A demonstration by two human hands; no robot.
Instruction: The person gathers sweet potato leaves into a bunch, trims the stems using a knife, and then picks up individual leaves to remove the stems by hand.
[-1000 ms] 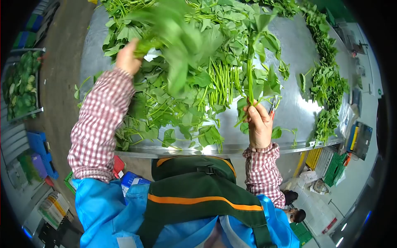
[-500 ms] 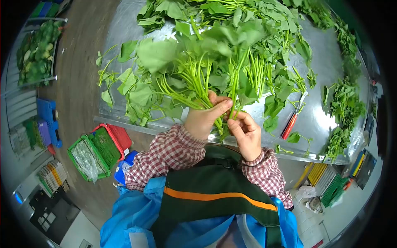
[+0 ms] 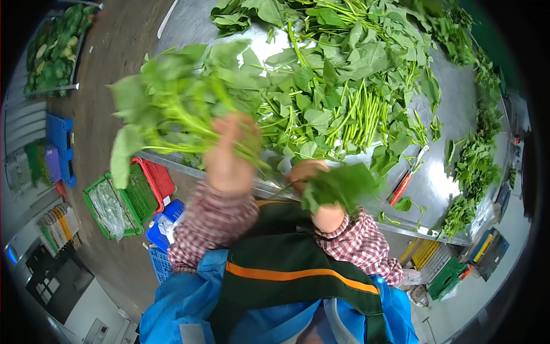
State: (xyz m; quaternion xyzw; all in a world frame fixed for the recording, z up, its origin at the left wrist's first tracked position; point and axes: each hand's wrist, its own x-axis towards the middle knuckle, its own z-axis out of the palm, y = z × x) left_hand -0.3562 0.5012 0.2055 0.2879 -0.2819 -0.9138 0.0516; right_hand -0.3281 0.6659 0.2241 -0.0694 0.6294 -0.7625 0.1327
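My left hand is closed around the stems of a bunch of sweet potato leaves, smeared by motion and held out to the left over the table's front edge. Close by on the right, my right hand has its fingers curled in, near a single leafy sprig that covers much of the hand and wrist. The sprig seems pinched by its stalk, though the fingertips are partly hidden. Beyond both hands, a pile of cut greens lies on the metal table, several stems lined up side by side.
A red-handled knife lies on the table to the right. More greens run along the right edge. On the floor at left stand a green crate with a plastic bag, a red crate and a blue basket.
My left hand has swung left and away from the right hand with the bunch. The right hand has drawn left and nearer my body, with a leafy sprig now over it.
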